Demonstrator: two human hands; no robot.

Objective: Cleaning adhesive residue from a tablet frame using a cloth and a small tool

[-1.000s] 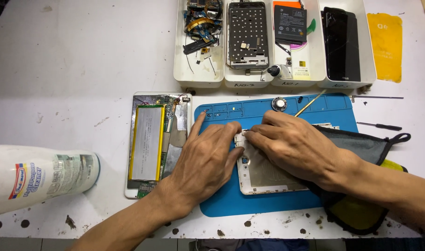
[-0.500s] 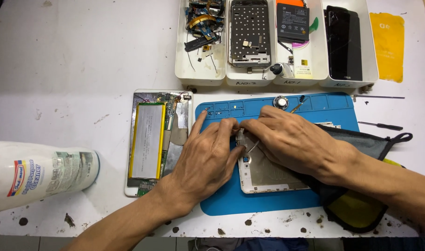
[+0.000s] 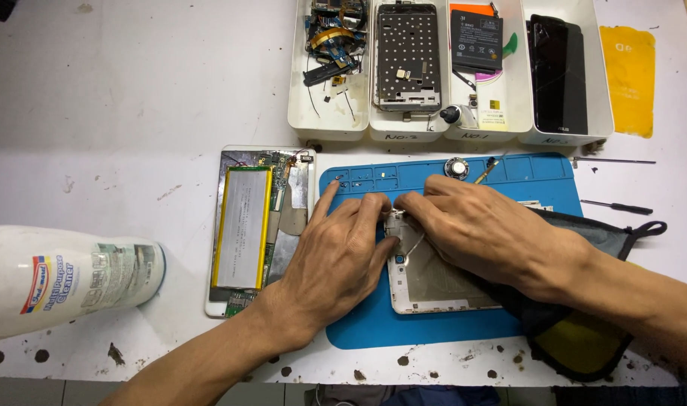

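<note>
A white tablet back cover (image 3: 434, 289) lies inside-up on the blue repair mat (image 3: 404, 331). My left hand (image 3: 336, 259) rests flat on the mat at the cover's left edge, fingertips on its top left corner. My right hand (image 3: 482, 225) lies over the cover's upper part, fingers pinched at the same corner beside the left fingertips. What the fingertips pinch is hidden. A thin pale cable (image 3: 413, 248) curls on the cover just below them.
An opened tablet body with a large silver battery (image 3: 242, 225) lies left of the mat. A white cleaner bottle (image 3: 65, 278) lies on its side at far left. White trays (image 3: 449, 128) with phone parts stand behind. A dark pouch (image 3: 584, 338), a small speaker (image 3: 456, 167) and thin tools (image 3: 614, 207) are at right.
Both hands stayed at the cover's top left corner with small finger shifts; the left fingers have closed in nearer the right ones. The view has drifted slightly.
</note>
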